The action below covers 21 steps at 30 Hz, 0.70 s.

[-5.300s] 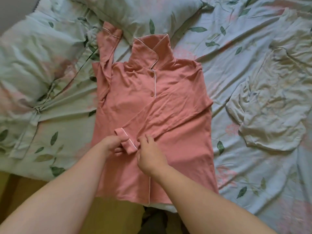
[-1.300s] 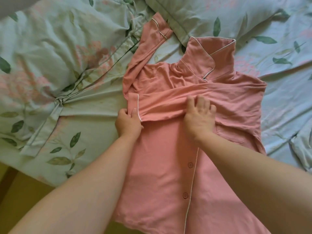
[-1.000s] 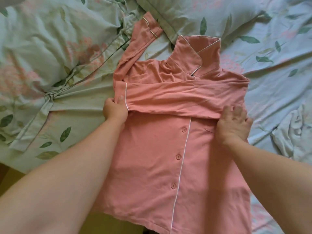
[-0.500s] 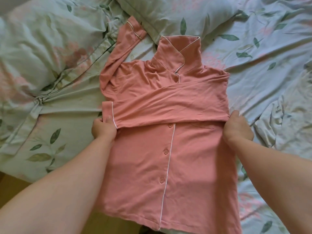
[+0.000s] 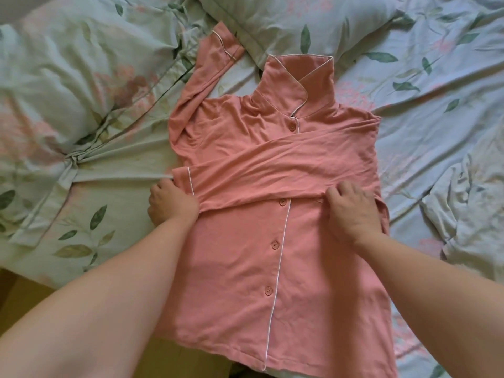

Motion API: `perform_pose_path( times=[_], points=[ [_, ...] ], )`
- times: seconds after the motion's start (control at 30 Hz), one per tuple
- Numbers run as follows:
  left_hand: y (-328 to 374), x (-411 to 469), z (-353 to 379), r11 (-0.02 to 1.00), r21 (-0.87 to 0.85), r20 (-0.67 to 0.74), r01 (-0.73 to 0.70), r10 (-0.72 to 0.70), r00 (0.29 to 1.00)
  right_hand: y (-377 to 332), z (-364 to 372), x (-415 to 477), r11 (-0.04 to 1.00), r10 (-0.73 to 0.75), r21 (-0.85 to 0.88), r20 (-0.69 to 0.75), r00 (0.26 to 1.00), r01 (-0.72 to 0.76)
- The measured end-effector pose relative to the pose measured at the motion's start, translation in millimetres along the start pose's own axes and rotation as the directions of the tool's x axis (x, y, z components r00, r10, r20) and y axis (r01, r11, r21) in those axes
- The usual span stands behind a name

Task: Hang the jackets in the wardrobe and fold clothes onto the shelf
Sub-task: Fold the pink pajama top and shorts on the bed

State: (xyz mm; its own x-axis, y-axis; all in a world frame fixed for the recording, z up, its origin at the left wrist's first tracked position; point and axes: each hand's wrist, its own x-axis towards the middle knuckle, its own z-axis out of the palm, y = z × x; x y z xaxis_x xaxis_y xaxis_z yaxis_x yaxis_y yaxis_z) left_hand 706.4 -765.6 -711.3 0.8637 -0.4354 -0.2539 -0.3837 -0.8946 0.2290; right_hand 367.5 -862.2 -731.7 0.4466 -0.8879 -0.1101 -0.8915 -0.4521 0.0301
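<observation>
- We see the shirt (image 5: 272, 255) lying face up in the middle of the frame on the bed (image 5: 422, 118), buttoned, with its collar (image 5: 297, 77) standing toward the top edge (white piping runs down the front).
- One sleeve (image 5: 286, 170) is folded across the chest from the frame's right to its left, and its cuff (image 5: 183, 179) ends at the shirt's left edge.
- The left grip (image 5: 171, 204), just left of centre, is clenched on that cuff, fingers curled at its lower edge.
- The right grip (image 5: 351, 211), right of centre, lies flat on the shirt with its fingers nearly straight. The fingertips touch the folded sleeve's lower edge, and it grasps nothing.
- The other sleeve (image 5: 212, 66) runs toward the upper left, ending just beside a pillow (image 5: 286, 20).
- A rumpled quilt (image 5: 68, 77) fills the left of the frame.
- A pale garment (image 5: 469, 203) lies crumpled at the right edge, apart from the shirt.
- The shirt's hem reaches past the bed's near edge at the bottom.
</observation>
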Motion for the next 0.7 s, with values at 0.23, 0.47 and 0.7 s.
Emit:
perform_pose_path(
  times=[0.23,0.47,0.7],
  points=[
    [52,53,-8,0.985,-0.17,-0.092,-0.002,-0.013,0.996,-124,-33,20,0.797,0.048,0.568,0.281,0.958,-0.207],
    [70,110,-9,0.977,-0.212,0.116,0.026,-0.001,0.993,-156,-30,35,0.032,0.095,0.479,0.873,0.479,-0.877],
    [34,181,13,0.543,-0.702,0.455,0.46,-0.155,0.877,-168,-27,47,-0.01,0.195,0.405,0.897,0.396,-0.914]
  ],
)
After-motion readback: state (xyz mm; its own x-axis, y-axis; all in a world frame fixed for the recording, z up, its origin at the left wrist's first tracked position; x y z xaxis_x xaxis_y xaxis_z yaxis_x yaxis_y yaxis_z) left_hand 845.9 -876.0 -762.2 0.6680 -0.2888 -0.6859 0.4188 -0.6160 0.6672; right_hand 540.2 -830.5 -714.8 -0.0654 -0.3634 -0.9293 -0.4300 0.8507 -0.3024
